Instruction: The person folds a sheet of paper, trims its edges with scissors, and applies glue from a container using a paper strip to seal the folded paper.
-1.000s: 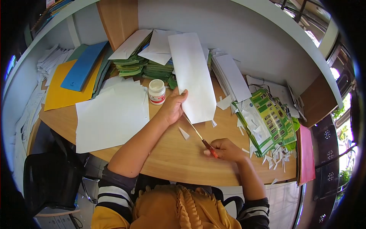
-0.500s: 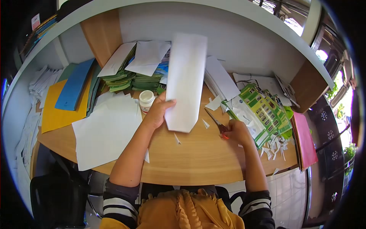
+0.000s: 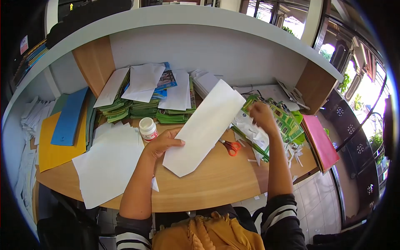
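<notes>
Scissors [image 3: 234, 148] have moved from my right hand [image 3: 263, 116] to the table [image 3: 200, 189]; that hand is raised by green booklets [image 3: 287, 125], fingers curled, possibly empty, I cannot tell. My left hand [image 3: 161, 143] pinches a long white paper [image 3: 204, 129] above the table, its near-end trimming seemingly done; anything left is unclear.

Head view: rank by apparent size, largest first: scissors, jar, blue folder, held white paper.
1. Held white paper
2. Blue folder
3. Jar and scissors: unranked; the paper seems to hide part of the scissors.
</notes>
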`<state>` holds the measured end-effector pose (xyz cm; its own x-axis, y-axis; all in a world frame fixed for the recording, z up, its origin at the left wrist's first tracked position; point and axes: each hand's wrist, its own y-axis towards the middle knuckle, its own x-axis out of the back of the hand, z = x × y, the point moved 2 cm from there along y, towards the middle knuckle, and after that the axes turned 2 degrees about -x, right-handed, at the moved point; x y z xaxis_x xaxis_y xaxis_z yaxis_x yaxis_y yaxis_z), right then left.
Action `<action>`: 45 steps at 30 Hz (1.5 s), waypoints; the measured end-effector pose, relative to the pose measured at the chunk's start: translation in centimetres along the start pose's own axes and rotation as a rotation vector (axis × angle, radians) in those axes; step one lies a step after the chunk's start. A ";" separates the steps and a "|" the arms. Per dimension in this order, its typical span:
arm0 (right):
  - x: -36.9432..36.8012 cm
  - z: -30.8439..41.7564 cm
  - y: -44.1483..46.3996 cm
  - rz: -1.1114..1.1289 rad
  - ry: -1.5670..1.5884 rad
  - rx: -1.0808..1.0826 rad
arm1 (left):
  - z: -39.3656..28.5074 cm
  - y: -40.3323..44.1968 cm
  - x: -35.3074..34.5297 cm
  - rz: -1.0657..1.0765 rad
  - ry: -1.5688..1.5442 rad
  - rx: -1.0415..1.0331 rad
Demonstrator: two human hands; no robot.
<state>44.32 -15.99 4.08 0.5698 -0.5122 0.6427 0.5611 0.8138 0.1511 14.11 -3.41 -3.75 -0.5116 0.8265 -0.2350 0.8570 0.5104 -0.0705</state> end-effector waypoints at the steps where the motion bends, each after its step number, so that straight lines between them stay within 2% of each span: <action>1: 0.4 0.9 0.4 -0.103 0.044 0.113 | 0.1 -0.1 0.0 0.023 0.014 0.016; 2: 0.6 1.7 0.8 -0.205 0.089 0.226 | 0.2 -0.2 0.0 0.045 0.029 0.034; 4: -0.4 3.7 1.4 -0.128 0.266 0.441 | 0.1 -0.3 -0.1 0.060 0.063 0.049; 5: -0.5 4.5 1.6 -0.130 0.265 0.440 | 0.2 -0.4 -0.2 0.076 0.097 0.065; 7: -1.2 5.6 1.9 0.105 -0.083 0.466 | 0.3 -0.5 -0.4 0.107 0.167 0.101; 8: -1.0 5.6 2.0 0.102 -0.081 0.464 | 0.7 -0.5 0.0 0.109 0.170 0.102; 12: 0.6 4.3 2.7 0.291 0.050 0.252 | 3.7 0.0 4.0 0.017 -0.112 -0.104; 13: 1.4 3.2 2.9 0.225 0.217 0.204 | 2.8 -0.2 3.7 0.014 -0.113 -0.107; 14: 1.6 2.0 2.9 0.159 0.384 0.152 | 1.4 -0.4 3.1 0.160 -0.299 -0.165; 17: 0.2 1.4 1.9 0.175 0.470 0.107 | -2.8 -0.9 0.8 0.604 -0.856 -0.336; 20: -3.7 1.7 -0.3 0.199 0.596 0.041 | -1.1 0.7 0.3 0.508 -0.802 -0.444; 22: -7.3 2.2 -2.2 0.227 0.683 -0.003 | 1.0 2.0 -0.1 0.217 -0.486 -0.357; 25: -12.4 2.7 -5.1 0.282 0.818 -0.073 | 4.1 3.2 -1.1 0.043 -0.392 -0.267; 27: -14.5 2.6 -6.3 0.315 0.911 -0.121 | 3.3 2.3 -2.5 -0.304 -0.375 -0.134; 32: -15.2 0.0 -7.4 0.370 1.128 -0.274 | 4.9 3.1 1.5 -0.376 -0.351 -0.200; 34: -13.7 -3.5 -5.4 0.222 0.427 0.017 | 4.6 3.0 1.6 -0.374 -0.388 -0.176; 35: -12.4 -3.4 -5.7 0.227 0.426 0.013 | 4.3 2.8 1.5 -0.367 -0.423 -0.157; 37: -9.4 -1.7 -6.8 -0.031 -0.331 0.277 | 3.8 2.5 1.2 -0.352 -0.491 -0.118; 43: -9.7 -4.1 -7.1 0.040 -0.420 0.192 | 3.0 2.1 1.0 -0.287 -0.497 -0.123; 45: -9.7 -4.8 -6.9 -0.024 -0.423 0.232 | 2.9 1.9 1.2 -0.301 -0.530 -0.153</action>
<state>37.75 -17.94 -6.82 0.2368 -0.4140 0.8789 0.3953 0.8674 0.3021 15.33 -2.16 -6.96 -0.5953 0.4316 -0.6777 0.6415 0.7632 -0.0776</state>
